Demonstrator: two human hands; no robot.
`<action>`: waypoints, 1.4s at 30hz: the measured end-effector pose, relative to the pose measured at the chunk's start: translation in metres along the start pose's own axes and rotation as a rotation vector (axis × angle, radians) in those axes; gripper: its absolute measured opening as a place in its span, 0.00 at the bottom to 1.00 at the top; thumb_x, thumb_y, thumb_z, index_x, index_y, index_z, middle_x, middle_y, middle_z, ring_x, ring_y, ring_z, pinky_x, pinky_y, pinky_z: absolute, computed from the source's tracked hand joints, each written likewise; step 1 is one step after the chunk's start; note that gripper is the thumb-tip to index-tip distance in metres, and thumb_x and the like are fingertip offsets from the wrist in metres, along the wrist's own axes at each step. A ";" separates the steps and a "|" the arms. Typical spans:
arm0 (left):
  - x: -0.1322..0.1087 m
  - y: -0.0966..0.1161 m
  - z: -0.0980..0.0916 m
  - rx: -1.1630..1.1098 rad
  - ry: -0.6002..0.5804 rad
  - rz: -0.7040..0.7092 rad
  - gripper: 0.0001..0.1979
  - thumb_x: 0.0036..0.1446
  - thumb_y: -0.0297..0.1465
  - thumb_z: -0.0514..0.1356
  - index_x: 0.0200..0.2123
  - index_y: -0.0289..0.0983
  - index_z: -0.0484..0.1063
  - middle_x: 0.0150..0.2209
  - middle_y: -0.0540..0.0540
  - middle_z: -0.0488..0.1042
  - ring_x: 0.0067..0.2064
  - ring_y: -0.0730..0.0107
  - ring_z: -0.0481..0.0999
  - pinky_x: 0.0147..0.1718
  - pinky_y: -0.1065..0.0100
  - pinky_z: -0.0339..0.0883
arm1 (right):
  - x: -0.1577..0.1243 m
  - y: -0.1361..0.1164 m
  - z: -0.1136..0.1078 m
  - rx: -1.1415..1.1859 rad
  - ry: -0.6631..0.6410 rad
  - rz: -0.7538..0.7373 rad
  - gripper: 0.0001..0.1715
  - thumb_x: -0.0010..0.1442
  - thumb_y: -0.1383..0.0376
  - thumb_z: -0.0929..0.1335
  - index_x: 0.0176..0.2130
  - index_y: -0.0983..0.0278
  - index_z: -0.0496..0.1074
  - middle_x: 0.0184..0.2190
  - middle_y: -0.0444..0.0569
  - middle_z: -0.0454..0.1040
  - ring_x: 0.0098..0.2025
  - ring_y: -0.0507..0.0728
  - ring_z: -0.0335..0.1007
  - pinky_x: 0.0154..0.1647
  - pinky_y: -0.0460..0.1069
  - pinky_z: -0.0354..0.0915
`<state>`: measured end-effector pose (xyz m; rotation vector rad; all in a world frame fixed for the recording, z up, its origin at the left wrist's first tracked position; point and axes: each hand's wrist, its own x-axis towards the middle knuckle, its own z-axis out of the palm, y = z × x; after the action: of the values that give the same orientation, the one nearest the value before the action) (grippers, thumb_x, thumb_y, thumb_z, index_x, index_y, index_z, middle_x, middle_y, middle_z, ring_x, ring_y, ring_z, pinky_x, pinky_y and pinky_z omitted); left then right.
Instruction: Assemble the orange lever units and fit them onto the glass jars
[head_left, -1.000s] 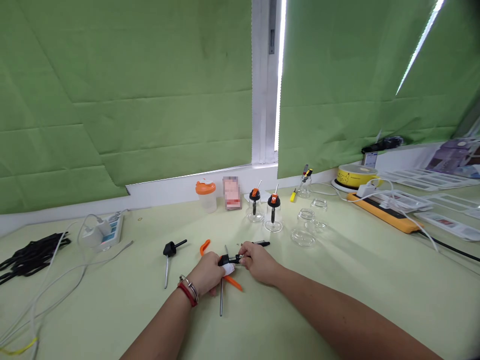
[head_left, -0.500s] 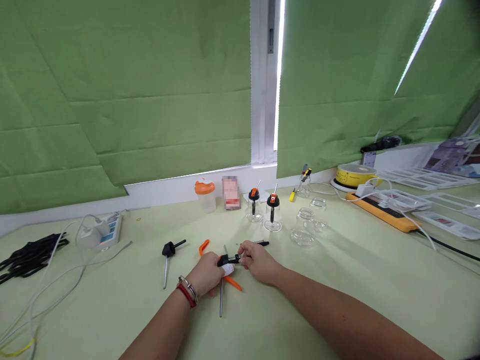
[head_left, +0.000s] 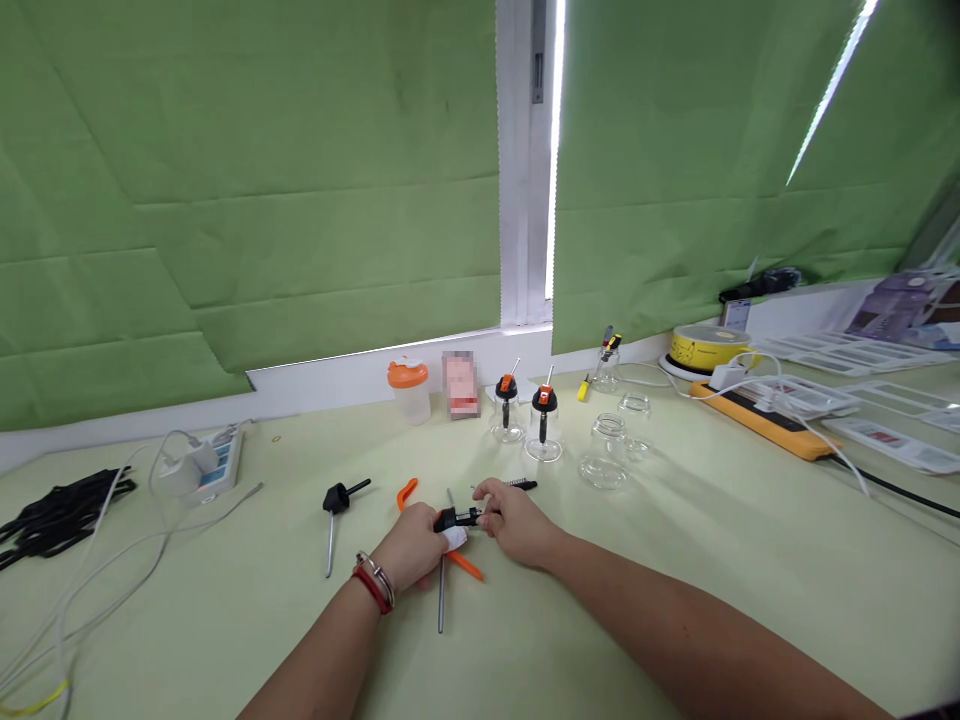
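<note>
My left hand is closed around a black pump-like piece with a slim clear and metal end pointing right. A small white piece shows just under it, beside the fingers. My right hand has its bent fingertips at the free end of that piece, the index finger a little raised; anything small between them is hidden. Under my left hand lie a metal rod and an orange handle-like part. A curved orange part and a black spring part lie just beyond.
A black cap with a metal rod lies to the left. Two glass jars with black-and-orange tops stand behind, with open glass jars to their right. A power strip and cables are far left; an orange bar lies right.
The index finger of my right hand has lifted slightly off the black piece's end. My left hand and the black piece stay in place.
</note>
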<state>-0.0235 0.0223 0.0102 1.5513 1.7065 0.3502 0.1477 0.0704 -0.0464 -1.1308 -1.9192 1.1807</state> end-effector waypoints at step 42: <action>-0.001 -0.006 -0.003 -0.043 0.024 -0.071 0.13 0.48 0.40 0.58 0.23 0.38 0.60 0.15 0.56 0.60 0.12 0.74 0.62 0.12 0.71 0.55 | -0.006 -0.001 -0.013 -0.069 -0.048 -0.003 0.11 0.55 0.68 0.64 0.41 0.61 0.64 0.24 0.40 0.68 0.25 0.49 0.61 0.28 0.44 0.58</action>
<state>-0.0302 0.0208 0.0089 1.4577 1.7562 0.3675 0.1610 0.0700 -0.0407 -1.1443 -2.0112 1.1571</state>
